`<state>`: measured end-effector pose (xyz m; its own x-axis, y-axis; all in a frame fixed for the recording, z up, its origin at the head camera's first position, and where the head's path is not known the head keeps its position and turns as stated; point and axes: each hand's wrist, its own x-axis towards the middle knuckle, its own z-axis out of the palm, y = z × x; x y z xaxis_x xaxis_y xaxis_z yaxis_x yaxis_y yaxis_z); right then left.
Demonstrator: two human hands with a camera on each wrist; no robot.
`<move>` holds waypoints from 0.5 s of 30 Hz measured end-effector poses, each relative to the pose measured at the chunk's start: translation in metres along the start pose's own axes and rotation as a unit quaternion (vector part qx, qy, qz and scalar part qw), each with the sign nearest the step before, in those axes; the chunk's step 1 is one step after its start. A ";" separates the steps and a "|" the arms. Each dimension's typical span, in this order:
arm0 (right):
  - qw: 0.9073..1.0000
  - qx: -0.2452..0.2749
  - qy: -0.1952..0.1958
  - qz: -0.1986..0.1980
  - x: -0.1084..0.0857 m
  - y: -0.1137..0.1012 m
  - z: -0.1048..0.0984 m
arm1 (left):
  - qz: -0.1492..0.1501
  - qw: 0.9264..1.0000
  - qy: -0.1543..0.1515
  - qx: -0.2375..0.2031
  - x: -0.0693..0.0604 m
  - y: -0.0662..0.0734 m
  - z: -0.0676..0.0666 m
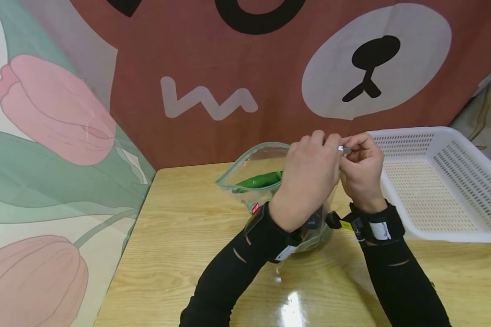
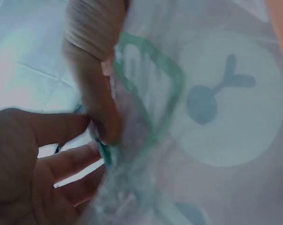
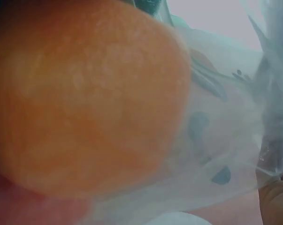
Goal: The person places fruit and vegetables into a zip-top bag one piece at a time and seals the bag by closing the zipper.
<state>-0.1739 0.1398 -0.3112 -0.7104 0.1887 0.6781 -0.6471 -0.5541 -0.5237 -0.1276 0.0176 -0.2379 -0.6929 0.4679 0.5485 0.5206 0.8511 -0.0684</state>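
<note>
A clear zip bag (image 1: 266, 152) with a green zip rim stands on the table, its mouth wide at the left. Inside lie a long green pepper (image 1: 259, 180) and a dark rounded item (image 1: 313, 220), partly covered by my left wrist. My left hand (image 1: 308, 179) reaches across the bag and grips its rim near the right corner. Beside it, my right hand (image 1: 362, 172) pinches the end of that rim with thumb and forefinger. The left wrist view shows fingers meeting at the green zip strip (image 2: 172, 86). A blurred orange rounded surface (image 3: 89, 103), its kind unclear, fills much of the right wrist view.
To the right sits a white perforated plastic basket (image 1: 429, 195). The wooden table (image 1: 180, 240) reaches back to a hanging cloth (image 1: 204, 54) with a bear print. Another cloth (image 1: 57, 190), printed with tulips, hangs along the left side.
</note>
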 end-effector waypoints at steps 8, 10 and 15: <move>0.994 0.093 -0.047 -0.041 0.001 0.004 -0.010 | 0.008 1.000 -0.001 0.011 0.002 -0.002 0.002; 0.993 0.095 -0.042 -0.057 0.001 0.006 -0.012 | 0.008 1.000 0.000 0.011 0.003 0.000 0.002; 0.994 0.070 -0.028 -0.073 0.000 0.006 -0.012 | 0.019 1.000 0.006 0.013 0.003 0.002 0.002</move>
<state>-0.1811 0.1464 -0.3201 -0.5926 0.2331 0.7710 -0.6949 -0.6321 -0.3430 -0.1297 0.0213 -0.2380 -0.6666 0.4972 0.5554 0.5331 0.8387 -0.1110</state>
